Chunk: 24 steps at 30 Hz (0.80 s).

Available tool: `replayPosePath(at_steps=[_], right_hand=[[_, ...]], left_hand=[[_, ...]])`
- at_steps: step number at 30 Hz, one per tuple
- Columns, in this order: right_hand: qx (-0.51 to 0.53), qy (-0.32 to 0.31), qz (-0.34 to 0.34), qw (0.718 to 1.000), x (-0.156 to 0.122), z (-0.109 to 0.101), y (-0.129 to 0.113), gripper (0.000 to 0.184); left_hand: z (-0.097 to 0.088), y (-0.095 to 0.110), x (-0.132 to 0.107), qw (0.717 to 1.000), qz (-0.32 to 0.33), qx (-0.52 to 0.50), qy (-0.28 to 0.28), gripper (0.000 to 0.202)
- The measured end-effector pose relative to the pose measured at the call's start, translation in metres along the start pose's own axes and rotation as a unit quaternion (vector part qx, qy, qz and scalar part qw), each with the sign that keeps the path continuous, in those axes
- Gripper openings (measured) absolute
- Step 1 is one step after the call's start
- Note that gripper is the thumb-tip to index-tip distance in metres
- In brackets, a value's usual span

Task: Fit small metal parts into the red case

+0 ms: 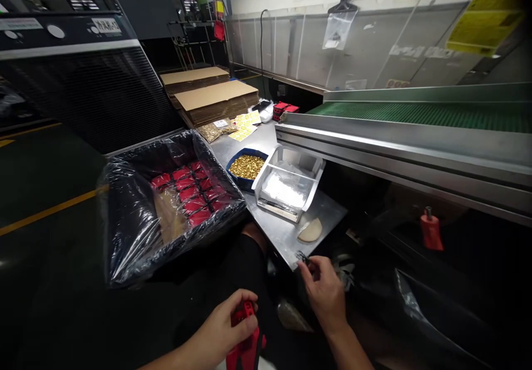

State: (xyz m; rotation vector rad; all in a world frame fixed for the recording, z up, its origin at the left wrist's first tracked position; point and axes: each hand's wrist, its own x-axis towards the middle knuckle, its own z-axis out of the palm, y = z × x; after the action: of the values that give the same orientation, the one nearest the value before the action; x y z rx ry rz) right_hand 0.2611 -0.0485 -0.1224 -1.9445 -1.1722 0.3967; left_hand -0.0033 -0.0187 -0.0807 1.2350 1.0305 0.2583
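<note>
My left hand [224, 323] is wrapped round a red-and-black plastic part [244, 348] at the bottom of the view, low over my lap. The fingers and thumb cover much of its upper end. My right hand [326, 295] is at the front corner of the metal table [279, 236], thumb and fingertips pinching a small dark piece [302, 257], too small to name. Just beyond that hand lies a beige half-round disc [310, 230]. Behind the disc stands a clear divided plastic bin [320, 169] with clear plastic pieces inside. A blue tray [240, 183] of small gold-coloured parts [247, 166] sits beside it.
A crate lined with clear plastic [124, 237], holding rows of red-and-black items [191, 193], stands left. Stacked cardboard [218, 96], yellow sticker sheets [245, 125] and a bag of gold parts [214, 130] lie behind. A green conveyor [415, 112] runs along the right.
</note>
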Motion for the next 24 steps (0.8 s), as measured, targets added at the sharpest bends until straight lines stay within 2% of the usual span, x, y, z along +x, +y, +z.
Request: replayPosePath(at_steps=[3, 6, 9, 12, 15, 17, 19, 22, 24], right_hand=[[-0.011, -0.033, -0.041, 0.999, -0.002, 0.005, 0.012, 0.038], [-0.034, -0.013, -0.047, 0.998, -0.005, 0.009, 0.019, 0.036], [-0.056, -0.024, -0.059, 0.996, -0.008, 0.011, 0.019, 0.034], [-0.064, -0.026, -0.056, 0.996, -0.009, 0.011, 0.016, 0.034], [-0.055, -0.027, -0.042, 0.997, -0.01, 0.01, 0.013, 0.034], [-0.038, -0.029, -0.03, 0.998, -0.011, 0.009, 0.011, 0.034], [-0.015, -0.029, -0.009, 0.999, -0.01, 0.007, 0.01, 0.035], [0.03, -0.046, 0.042, 0.998, -0.01, 0.002, 0.005, 0.038], [0.08, -0.061, 0.087, 0.991, -0.01, -0.001, -0.001, 0.043]], left_hand=[[-0.012, 0.009, 0.0, 0.998, 0.006, 0.039, -0.041, 0.059], [-0.023, 0.02, 0.004, 0.994, 0.02, 0.11, -0.014, 0.041], [-0.026, 0.028, 0.007, 0.983, 0.052, 0.177, 0.002, 0.026], [-0.017, 0.028, 0.011, 0.976, 0.099, 0.193, -0.009, 0.03], [-0.004, 0.018, 0.018, 0.982, 0.122, 0.142, 0.014, 0.05], [0.003, 0.01, 0.025, 0.992, 0.1, 0.075, 0.01, 0.049], [0.005, 0.003, 0.03, 0.998, 0.039, -0.013, -0.051, 0.042], [0.003, -0.002, 0.033, 0.972, -0.085, -0.143, -0.169, 0.062], [0.0, -0.002, 0.031, 0.949, -0.129, -0.21, -0.194, 0.073]])
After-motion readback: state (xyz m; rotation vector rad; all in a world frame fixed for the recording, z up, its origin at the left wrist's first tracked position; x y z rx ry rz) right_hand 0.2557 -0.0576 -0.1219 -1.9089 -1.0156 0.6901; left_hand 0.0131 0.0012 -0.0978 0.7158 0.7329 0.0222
